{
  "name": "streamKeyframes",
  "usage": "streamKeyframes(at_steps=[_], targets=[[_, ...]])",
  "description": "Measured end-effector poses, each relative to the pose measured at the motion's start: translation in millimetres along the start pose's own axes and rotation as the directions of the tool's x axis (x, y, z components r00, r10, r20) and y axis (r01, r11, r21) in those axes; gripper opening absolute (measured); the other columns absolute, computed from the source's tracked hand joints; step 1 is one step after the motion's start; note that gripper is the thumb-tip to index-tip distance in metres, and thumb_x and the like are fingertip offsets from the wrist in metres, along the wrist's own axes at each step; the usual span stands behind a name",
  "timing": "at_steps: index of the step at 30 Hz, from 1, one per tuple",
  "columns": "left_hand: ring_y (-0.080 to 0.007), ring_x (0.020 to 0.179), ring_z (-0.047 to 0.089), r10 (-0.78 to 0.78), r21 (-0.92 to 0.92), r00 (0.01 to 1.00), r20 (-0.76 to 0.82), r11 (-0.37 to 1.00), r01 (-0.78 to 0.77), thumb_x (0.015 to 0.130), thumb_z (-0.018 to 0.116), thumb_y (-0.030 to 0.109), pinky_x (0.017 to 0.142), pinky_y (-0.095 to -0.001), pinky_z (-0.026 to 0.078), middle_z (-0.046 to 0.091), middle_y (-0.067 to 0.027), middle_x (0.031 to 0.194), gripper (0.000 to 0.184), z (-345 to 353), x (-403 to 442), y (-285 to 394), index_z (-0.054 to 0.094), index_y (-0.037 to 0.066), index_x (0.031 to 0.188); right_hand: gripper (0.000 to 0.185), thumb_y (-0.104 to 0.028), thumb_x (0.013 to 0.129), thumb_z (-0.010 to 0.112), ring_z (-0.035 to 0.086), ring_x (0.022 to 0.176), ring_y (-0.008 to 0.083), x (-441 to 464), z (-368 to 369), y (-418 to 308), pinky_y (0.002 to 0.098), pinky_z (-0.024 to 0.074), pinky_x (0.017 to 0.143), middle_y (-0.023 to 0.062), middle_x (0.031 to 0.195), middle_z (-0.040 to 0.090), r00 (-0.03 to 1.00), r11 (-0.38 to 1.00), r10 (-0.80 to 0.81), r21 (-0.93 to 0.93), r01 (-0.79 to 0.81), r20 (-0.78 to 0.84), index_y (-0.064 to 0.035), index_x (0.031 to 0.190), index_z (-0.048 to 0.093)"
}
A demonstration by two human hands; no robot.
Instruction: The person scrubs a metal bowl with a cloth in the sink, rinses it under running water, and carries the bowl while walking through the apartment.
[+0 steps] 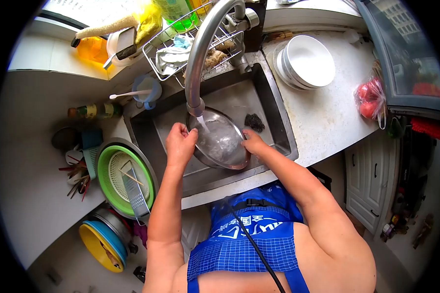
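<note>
Water runs from the curved faucet [196, 73] onto a shiny round metal dish [222, 141], which is tilted inside the steel sink [181, 178]. My right hand [253, 141] grips the dish's right rim, thumb and fingers closed on it. At the left rim, my left hand [182, 144] has its fingers curled and pressed together against the edge; part of its grip is hidden. A dark scouring pad [254, 122] lies on the sink floor, just beyond my right hand.
White bowls [309, 62] are stacked on the right counter, with a bag of red produce [370, 99] farther right. A green basin [105, 180] holding a grater [134, 188] stands left of the sink. Behind the faucet is a wire rack [168, 58] with cloths.
</note>
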State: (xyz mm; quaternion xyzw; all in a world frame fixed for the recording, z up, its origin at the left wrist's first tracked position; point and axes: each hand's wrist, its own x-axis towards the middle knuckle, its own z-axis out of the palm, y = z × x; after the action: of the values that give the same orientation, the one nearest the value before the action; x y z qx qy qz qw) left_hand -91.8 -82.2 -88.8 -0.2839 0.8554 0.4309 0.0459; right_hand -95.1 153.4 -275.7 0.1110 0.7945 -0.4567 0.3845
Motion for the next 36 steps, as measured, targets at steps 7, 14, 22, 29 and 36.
streamKeyframes(at_steps=[7,14,22,29,36], targets=[[-0.0276,0.056,0.054,-0.001,0.218,1.000,-0.017,0.976,0.004,0.071,0.063,0.025,0.056,-0.0355,0.043,0.055,-0.0146,0.060,0.029,-27.6,-6.9,31.2,0.047,0.001,0.067,0.051,-0.004,0.073,0.054,0.055,0.092,0.0218,-24.2,8.8,-37.5,0.0313,0.0448,0.079,0.0126,0.107,0.057,0.994,0.994,-0.104,0.049,0.102,0.044,-0.0036,0.123,0.048],[-0.0178,0.052,0.054,-0.113,0.016,0.991,0.070,0.994,0.112,0.076,0.063,0.022,0.049,-0.0325,0.043,0.051,-0.0102,0.057,0.029,-33.7,-10.6,-23.5,0.045,0.001,0.067,0.050,-0.005,0.074,0.058,0.060,0.068,0.0195,-11.8,-28.7,-37.8,0.0311,0.0501,0.056,0.0134,0.089,0.059,0.997,0.983,-0.065,0.172,0.057,0.043,0.0049,0.120,0.042],[-0.0137,0.057,0.056,-0.324,-0.208,0.826,0.461,0.866,0.455,0.081,0.059,0.026,0.050,-0.0295,0.049,0.056,-0.0044,0.066,0.024,7.0,-22.4,-67.9,0.052,0.003,0.080,0.043,-0.013,0.072,0.059,0.061,0.061,0.0205,-71.2,-112.2,-114.8,0.0323,0.0504,0.048,0.0142,0.078,0.059,0.973,0.971,-0.227,-0.088,0.223,-0.045,0.0037,0.109,0.046],[-0.0154,0.061,0.059,-0.408,-0.302,0.683,0.606,0.676,0.672,0.085,0.055,0.035,0.056,-0.0311,0.051,0.061,-0.0047,0.078,0.034,40.5,-25.3,-100.6,0.054,0.003,0.096,0.038,-0.012,0.075,0.060,0.061,0.073,0.0294,-99.0,-103.8,-161.5,0.0381,0.0495,0.066,0.0185,0.082,0.059,0.919,0.871,-0.392,-0.342,0.354,-0.046,0.0024,0.107,0.046],[-0.0129,0.062,0.055,-0.316,-0.408,0.809,0.496,0.737,0.539,0.085,0.058,0.022,0.055,-0.0287,0.053,0.055,-0.0042,0.076,0.018,63.3,-7.1,-75.4,0.050,0.006,0.087,0.029,-0.010,0.075,0.060,0.059,0.079,0.0337,-106.5,-124.4,-148.8,0.0384,0.0460,0.071,0.0160,0.083,0.060,0.869,0.840,-0.474,-0.368,0.399,-0.139,-0.0051,0.101,0.047]])
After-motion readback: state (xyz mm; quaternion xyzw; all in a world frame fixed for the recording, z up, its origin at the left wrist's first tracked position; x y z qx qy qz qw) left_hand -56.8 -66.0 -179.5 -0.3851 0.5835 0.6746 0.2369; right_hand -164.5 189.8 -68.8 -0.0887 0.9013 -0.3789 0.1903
